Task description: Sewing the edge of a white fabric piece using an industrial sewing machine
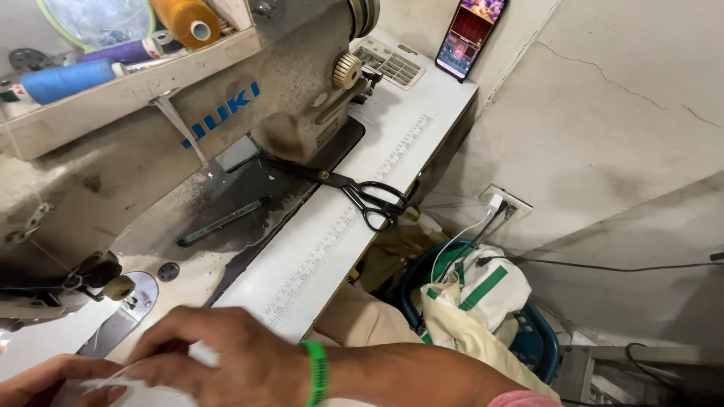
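White fabric lies at the near edge of the sewing table, just in front of the big industrial sewing machine, pinched between both hands. The right hand, wearing a green wristband, is closed around a fold of it; the left hand grips the other end, fingers curled. The piece could slip or bunch if the pinch loosens, since so little of it is held. Black scissors lie with their handles near the table's edge and a nudge could knock them off. Motion blur and the frame edge hide most of the fabric and left hand.
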